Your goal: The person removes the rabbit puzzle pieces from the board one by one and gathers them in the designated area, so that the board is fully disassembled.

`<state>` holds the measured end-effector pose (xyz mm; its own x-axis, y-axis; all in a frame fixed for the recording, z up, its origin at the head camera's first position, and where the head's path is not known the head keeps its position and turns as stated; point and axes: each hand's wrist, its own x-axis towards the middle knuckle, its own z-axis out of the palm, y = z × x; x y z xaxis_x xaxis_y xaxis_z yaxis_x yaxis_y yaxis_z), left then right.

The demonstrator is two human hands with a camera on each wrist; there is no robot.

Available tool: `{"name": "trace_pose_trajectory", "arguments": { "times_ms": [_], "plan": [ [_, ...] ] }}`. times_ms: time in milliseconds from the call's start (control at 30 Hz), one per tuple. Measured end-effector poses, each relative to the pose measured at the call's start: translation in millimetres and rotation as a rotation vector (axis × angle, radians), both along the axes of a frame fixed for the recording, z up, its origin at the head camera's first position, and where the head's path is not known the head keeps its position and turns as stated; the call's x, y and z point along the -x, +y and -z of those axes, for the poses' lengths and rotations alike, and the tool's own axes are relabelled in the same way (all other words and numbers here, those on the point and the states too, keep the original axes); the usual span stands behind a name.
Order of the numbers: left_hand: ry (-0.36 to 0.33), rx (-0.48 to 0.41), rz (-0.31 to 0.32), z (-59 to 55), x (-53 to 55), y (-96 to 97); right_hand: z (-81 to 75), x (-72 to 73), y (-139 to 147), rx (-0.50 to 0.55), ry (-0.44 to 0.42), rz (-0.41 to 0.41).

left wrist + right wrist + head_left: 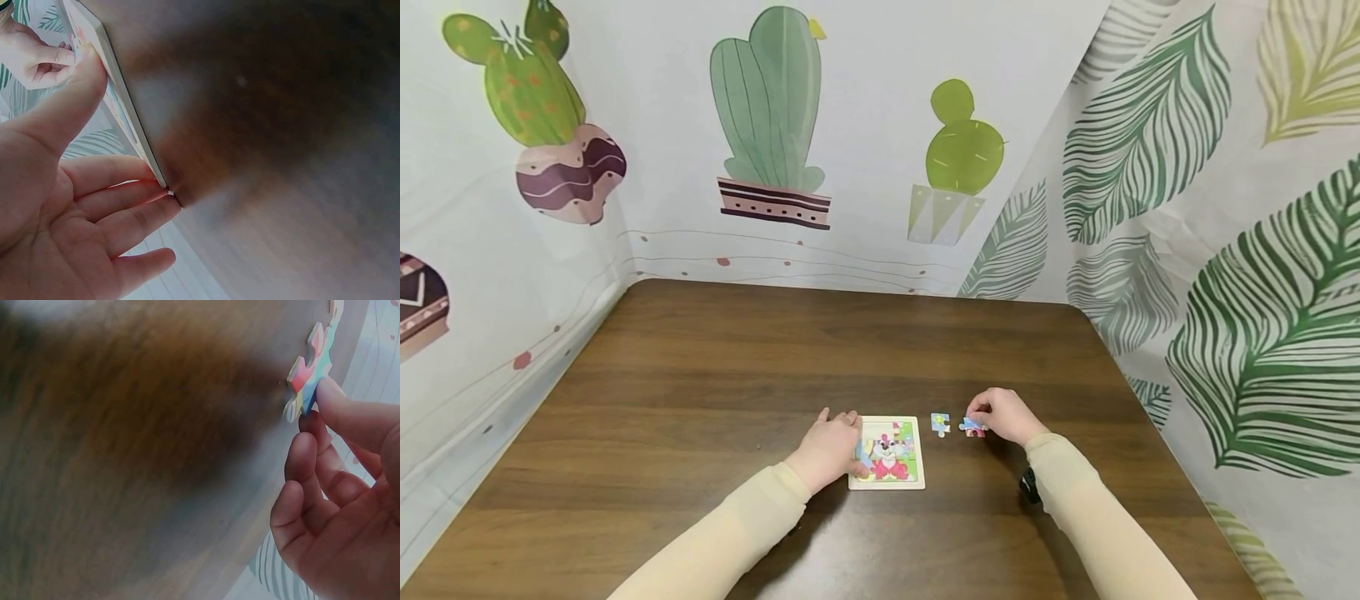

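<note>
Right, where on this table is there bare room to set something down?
Bare wood lies between the puzzle frame and the patterned backdrop, left of the left hand, and on the frame's near side between the sleeves. It's crowded just right of the frame, where a loose piece lies beside the held piece in the right hand.

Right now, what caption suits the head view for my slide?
Left hand on a framed puzzle, right hand pinching one piece, another piece between them on the table.
</note>
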<state>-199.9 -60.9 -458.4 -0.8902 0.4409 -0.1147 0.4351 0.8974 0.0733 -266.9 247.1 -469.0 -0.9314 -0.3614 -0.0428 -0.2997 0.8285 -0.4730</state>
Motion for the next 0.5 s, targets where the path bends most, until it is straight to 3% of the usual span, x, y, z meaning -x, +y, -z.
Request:
{"name": "trace_pose_trajectory", "arguments": {
  "times_ms": [500],
  "plan": [
    [0.022, -0.001, 0.012, 3.0, 0.0, -0.7, 2.2, -3.5, -0.2, 0.046, -0.021, -0.002]
  ]
}}
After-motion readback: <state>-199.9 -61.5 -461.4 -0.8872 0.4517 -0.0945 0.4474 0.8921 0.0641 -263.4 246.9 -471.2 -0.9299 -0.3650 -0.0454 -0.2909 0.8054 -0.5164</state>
